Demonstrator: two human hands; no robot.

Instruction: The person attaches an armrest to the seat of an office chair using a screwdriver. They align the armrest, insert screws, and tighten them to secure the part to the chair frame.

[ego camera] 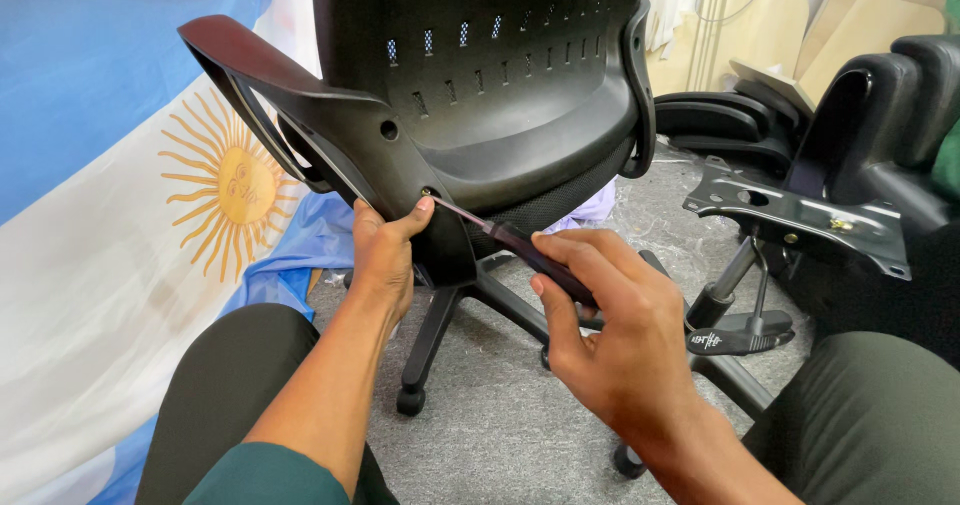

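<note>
Screwdriver [520, 248]: we see its dark handle slanting up left, the thin metal shaft ending at a hole in the armrest bracket [405, 180], under the seat edge.
Right hand [610, 335]: our fingers pinch the screwdriver handle, thumb below.
Left hand [382, 255]: it grips the bracket from below, thumb pressed just beside the screwdriver tip.
Office chair [500, 85]: black, tilted, slotted plastic shell facing us, armrest [250, 60] jutting left, wheeled base on the grey carpet [500, 425].
Nearby: a metal seat plate [800, 215] on a second chair base at right; a blue-and-white flag with a sun [235, 180] at left.
</note>
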